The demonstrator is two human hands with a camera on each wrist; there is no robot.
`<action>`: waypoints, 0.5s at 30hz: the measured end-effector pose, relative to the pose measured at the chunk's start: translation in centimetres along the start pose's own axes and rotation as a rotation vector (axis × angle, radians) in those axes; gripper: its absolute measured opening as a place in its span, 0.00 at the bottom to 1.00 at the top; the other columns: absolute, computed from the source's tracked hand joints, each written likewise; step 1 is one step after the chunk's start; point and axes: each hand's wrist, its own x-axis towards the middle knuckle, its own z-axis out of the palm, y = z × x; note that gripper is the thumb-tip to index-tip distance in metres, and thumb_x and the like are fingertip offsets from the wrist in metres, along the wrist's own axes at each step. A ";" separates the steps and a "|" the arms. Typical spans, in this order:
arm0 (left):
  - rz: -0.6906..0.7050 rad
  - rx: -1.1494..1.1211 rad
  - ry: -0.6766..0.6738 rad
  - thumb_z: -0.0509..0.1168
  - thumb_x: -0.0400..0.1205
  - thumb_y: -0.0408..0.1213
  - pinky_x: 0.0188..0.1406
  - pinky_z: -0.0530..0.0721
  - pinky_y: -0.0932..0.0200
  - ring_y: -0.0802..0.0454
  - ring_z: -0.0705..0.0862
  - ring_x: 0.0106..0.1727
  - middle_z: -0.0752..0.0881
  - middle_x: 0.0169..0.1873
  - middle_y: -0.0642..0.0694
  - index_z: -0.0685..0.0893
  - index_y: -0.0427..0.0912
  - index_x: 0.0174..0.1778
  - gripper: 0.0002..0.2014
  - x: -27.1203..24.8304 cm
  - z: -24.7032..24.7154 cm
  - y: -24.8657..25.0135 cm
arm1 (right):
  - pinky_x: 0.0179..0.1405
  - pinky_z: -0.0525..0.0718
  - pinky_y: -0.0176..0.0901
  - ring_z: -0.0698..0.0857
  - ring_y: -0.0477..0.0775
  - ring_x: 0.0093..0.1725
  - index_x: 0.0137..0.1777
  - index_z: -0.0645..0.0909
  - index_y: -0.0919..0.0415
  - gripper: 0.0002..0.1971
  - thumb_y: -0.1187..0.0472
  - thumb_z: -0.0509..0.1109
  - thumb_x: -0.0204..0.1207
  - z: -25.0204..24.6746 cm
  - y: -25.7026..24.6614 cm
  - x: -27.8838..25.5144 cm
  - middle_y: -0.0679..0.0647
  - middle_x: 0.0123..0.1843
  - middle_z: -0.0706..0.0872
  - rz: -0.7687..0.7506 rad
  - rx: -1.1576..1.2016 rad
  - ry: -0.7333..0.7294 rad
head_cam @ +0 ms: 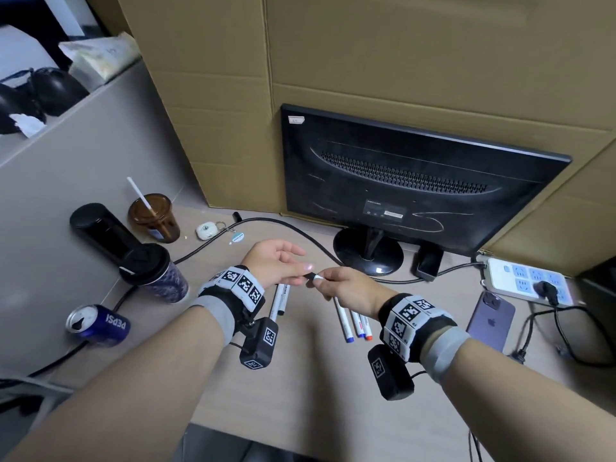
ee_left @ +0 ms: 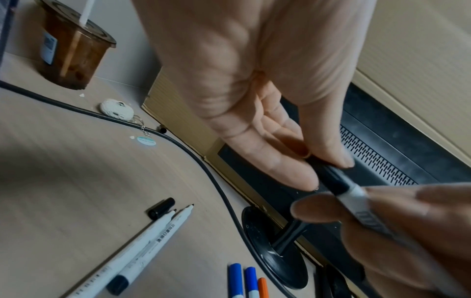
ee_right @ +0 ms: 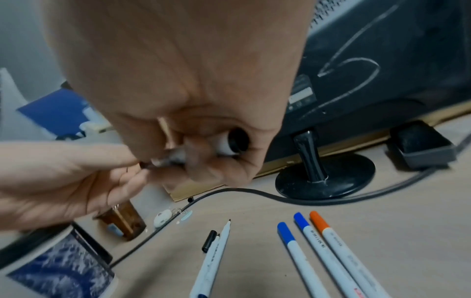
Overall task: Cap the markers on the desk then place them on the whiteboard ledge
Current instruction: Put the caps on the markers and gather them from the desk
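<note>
My left hand (head_cam: pixel 301 266) pinches a black cap (ee_left: pixel 328 171) on the tip end of a white marker (ee_left: pixel 356 199). My right hand (head_cam: pixel 328 281) grips that marker's barrel, whose rear end (ee_right: pixel 234 143) shows in the fist. Both hands hover above the desk in front of the monitor. Two uncapped white markers (ee_left: pixel 142 242) lie side by side beneath my left wrist, with a loose black cap (ee_left: pixel 162 207) beside their tips. Three capped markers (ee_right: pixel 318 242), two blue and one orange, lie beneath my right hand. No whiteboard ledge is in view.
A monitor (head_cam: pixel 416 175) on a round stand (head_cam: pixel 368 251) stands behind the hands, backed by cardboard (head_cam: pixel 400 61). A black cable (head_cam: pixel 300 233) crosses the desk. At left stand an iced drink (head_cam: pixel 153 218), a lidded cup (head_cam: pixel 153 271) and a Pepsi can (head_cam: pixel 100 325). Phone (head_cam: pixel 490 321) and power strip (head_cam: pixel 526 281) lie right.
</note>
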 end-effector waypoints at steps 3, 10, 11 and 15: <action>0.017 0.007 -0.044 0.80 0.76 0.27 0.39 0.93 0.58 0.46 0.95 0.38 0.93 0.37 0.38 0.88 0.34 0.55 0.13 -0.3 0.7 0.8 | 0.32 0.69 0.38 0.72 0.46 0.33 0.45 0.85 0.54 0.31 0.28 0.57 0.85 0.0 0.0 -0.1 0.45 0.37 0.78 0.129 0.108 -0.017; -0.104 -0.137 -0.206 0.65 0.90 0.40 0.53 0.93 0.49 0.39 0.95 0.54 0.94 0.49 0.35 0.89 0.38 0.63 0.12 -0.7 0.5 1.0 | 0.40 0.68 0.46 0.72 0.53 0.31 0.24 0.73 0.51 0.35 0.18 0.63 0.69 -0.5 2.0 0.2 0.41 0.22 0.74 0.188 0.193 0.170; -0.123 -0.078 -0.167 0.64 0.90 0.43 0.54 0.92 0.48 0.40 0.94 0.54 0.94 0.49 0.38 0.89 0.40 0.62 0.13 -0.4 0.4 0.6 | 0.40 0.68 0.48 0.71 0.55 0.30 0.22 0.71 0.52 0.34 0.21 0.64 0.69 -0.7 2.1 0.2 0.43 0.22 0.72 0.184 0.227 0.202; -0.169 0.286 0.162 0.63 0.85 0.51 0.56 0.86 0.49 0.41 0.88 0.50 0.90 0.52 0.42 0.87 0.45 0.56 0.14 1.7 -0.4 -2.1 | 0.36 0.65 0.51 0.64 0.56 0.28 0.21 0.63 0.52 0.30 0.29 0.62 0.70 -1.3 2.2 -0.2 0.53 0.25 0.66 0.138 0.323 0.296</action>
